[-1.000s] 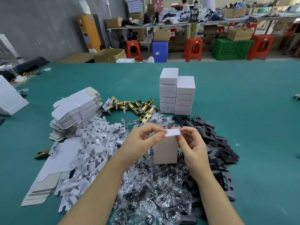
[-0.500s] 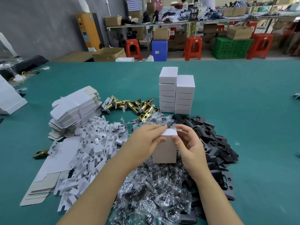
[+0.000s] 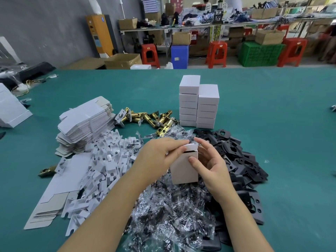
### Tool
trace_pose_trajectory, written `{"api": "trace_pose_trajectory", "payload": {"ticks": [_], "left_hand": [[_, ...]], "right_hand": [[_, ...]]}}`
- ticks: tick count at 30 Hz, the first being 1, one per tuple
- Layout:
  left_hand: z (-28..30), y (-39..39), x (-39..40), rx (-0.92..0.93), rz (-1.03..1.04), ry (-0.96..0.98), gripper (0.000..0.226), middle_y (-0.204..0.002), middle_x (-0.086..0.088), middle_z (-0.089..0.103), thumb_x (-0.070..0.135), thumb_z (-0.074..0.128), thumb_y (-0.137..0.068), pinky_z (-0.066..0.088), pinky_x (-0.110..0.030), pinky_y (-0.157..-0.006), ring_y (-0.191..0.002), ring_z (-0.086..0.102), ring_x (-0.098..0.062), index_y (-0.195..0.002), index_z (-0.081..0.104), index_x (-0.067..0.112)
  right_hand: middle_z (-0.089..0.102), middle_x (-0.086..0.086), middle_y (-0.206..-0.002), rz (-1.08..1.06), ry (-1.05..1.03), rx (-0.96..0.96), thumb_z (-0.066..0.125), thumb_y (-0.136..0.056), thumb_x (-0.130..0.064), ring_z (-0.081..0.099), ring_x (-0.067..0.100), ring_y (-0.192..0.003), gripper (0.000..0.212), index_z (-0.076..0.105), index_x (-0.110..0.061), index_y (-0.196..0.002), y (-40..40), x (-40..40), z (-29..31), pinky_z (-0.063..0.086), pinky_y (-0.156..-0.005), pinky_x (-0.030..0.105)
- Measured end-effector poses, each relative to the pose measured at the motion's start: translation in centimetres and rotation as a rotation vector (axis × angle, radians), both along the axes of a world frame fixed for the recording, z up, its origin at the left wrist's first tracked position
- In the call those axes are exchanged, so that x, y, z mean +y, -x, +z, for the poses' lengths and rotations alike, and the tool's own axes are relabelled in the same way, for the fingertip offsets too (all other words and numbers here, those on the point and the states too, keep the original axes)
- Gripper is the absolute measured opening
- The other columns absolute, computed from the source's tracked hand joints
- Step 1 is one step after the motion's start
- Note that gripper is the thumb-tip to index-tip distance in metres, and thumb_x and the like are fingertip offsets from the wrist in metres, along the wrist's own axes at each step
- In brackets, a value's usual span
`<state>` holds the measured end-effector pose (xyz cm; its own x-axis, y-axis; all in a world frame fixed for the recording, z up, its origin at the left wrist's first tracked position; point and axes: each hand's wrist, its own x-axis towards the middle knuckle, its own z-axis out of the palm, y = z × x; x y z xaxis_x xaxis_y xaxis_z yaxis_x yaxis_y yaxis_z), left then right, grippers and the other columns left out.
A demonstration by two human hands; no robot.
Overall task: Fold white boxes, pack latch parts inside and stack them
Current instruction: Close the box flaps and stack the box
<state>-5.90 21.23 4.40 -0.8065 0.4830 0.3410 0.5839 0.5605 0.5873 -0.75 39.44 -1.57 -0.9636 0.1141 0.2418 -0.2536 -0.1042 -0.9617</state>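
Observation:
I hold a small white box [image 3: 183, 170] upright over the pile of clear screw bags [image 3: 169, 211]. My left hand [image 3: 158, 155] lies over the box's top left, its fingers pressing the top flap down; a dark slit still shows under the flap. My right hand [image 3: 211, 164] grips the box's right side, thumb on the front face. Two stacks of finished white boxes [image 3: 199, 104] stand on the green table behind. Brass latch parts [image 3: 147, 119] lie left of the stacks.
A stack of flat unfolded boxes [image 3: 85, 122] and a heap of white card inserts [image 3: 101, 164] lie to the left. Black plates [image 3: 240, 160] are piled to the right. More flat card [image 3: 54, 197] lies at the near left. Stools, crates and benches stand beyond the green table [image 3: 272, 115].
The box's top flap has gone from raised between my fingertips to folded down almost flat. My left hand slid over the top; my right hand dropped to the box's side.

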Motion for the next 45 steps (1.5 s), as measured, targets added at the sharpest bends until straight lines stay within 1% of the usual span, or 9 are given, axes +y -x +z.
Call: {"api": "trace_pose_trajectory", "payload": {"ticks": [4,8,16,25,30,33,37,39,45], "left_hand": [[0.1,0.0,0.1,0.011,-0.010,0.002,0.027,-0.102,0.017,0.073,0.033,0.064,-0.100,0.057,-0.039,-0.078,-0.091,0.066,-0.004,-0.126,0.072,0.034],[0.1,0.2,-0.2,-0.013,-0.038,0.002,0.028,-0.102,0.018,0.072,0.031,0.065,-0.099,0.055,-0.035,-0.080,-0.091,0.064,-0.003,-0.127,0.071,0.034],[-0.1,0.5,-0.4,-0.021,-0.078,0.029,0.031,-0.105,0.020,0.069,0.032,0.064,-0.100,0.055,-0.032,-0.079,-0.094,0.063,-0.005,-0.129,0.069,0.039],[0.0,0.6,0.1,0.001,-0.049,0.022,0.028,-0.091,0.012,0.072,0.030,0.065,-0.099,0.051,-0.027,-0.071,-0.084,0.062,-0.007,-0.126,0.071,0.036],[0.3,0.3,0.4,-0.004,-0.083,0.040,0.031,-0.089,0.022,0.065,0.028,0.068,-0.098,0.040,-0.013,-0.065,-0.080,0.058,-0.003,-0.127,0.070,0.037],[0.4,0.4,0.2,-0.052,-0.124,0.049,0.032,-0.098,0.020,0.067,0.030,0.065,-0.100,0.044,-0.015,-0.068,-0.085,0.061,-0.007,-0.130,0.067,0.041],[0.5,0.4,-0.4,-0.290,-0.183,-0.048,0.036,-0.117,0.029,0.067,0.029,0.060,-0.103,0.046,-0.013,-0.085,-0.110,0.061,0.002,-0.130,0.062,0.053],[0.5,0.4,-0.6,-0.349,-0.186,-0.084,0.037,-0.123,0.029,0.067,0.027,0.058,-0.103,0.050,-0.024,-0.093,-0.117,0.060,0.003,-0.130,0.063,0.052],[0.7,0.3,-0.5,-0.315,-0.183,-0.052,0.039,-0.117,0.027,0.069,0.028,0.056,-0.104,0.051,-0.023,-0.086,-0.110,0.064,0.000,-0.130,0.062,0.056]], "right_hand": [[0.071,-0.002,-0.125,0.020,0.021,0.016,0.070,-0.095,-0.020,0.067,0.015,-0.114,0.042,0.064,-0.041,-0.131,0.1,0.0,0.0,0.057,-0.090,0.028],[0.071,-0.002,-0.128,0.026,0.037,0.004,0.070,-0.091,-0.037,0.065,0.017,-0.118,0.041,0.066,-0.044,-0.132,0.0,0.1,0.0,0.055,-0.089,0.026],[0.071,-0.003,-0.126,0.030,0.026,-0.001,0.067,-0.094,-0.036,0.066,0.013,-0.110,0.039,0.065,-0.043,-0.133,0.0,0.2,-0.2,0.057,-0.088,0.028],[0.073,0.000,-0.119,0.022,0.094,-0.004,0.069,-0.092,-0.035,0.066,0.011,-0.106,0.038,0.069,-0.038,-0.130,0.0,0.1,0.1,0.055,-0.087,0.026],[0.074,0.002,-0.114,-0.026,0.099,0.025,0.067,-0.094,-0.034,0.067,0.016,-0.109,0.032,0.070,-0.039,-0.125,0.0,-0.2,0.5,0.055,-0.092,0.027],[0.074,-0.003,-0.107,-0.034,0.116,0.031,0.066,-0.093,-0.036,0.068,0.012,-0.105,0.030,0.070,-0.039,-0.122,-0.1,-0.1,0.6,0.055,-0.087,0.022],[0.073,-0.007,-0.103,-0.040,0.147,0.018,0.065,-0.096,-0.028,0.067,0.008,-0.091,0.021,0.072,-0.037,-0.113,-0.2,0.0,0.6,0.056,-0.073,0.022],[0.073,-0.006,-0.103,-0.041,0.143,0.012,0.065,-0.094,-0.027,0.066,0.008,-0.090,0.018,0.072,-0.035,-0.109,-0.2,0.0,0.6,0.057,-0.072,0.024],[0.073,-0.002,-0.110,-0.045,0.114,0.009,0.063,-0.095,-0.027,0.066,0.013,-0.095,0.019,0.072,-0.031,-0.111,-0.1,0.0,0.4,0.058,-0.079,0.029]]}}
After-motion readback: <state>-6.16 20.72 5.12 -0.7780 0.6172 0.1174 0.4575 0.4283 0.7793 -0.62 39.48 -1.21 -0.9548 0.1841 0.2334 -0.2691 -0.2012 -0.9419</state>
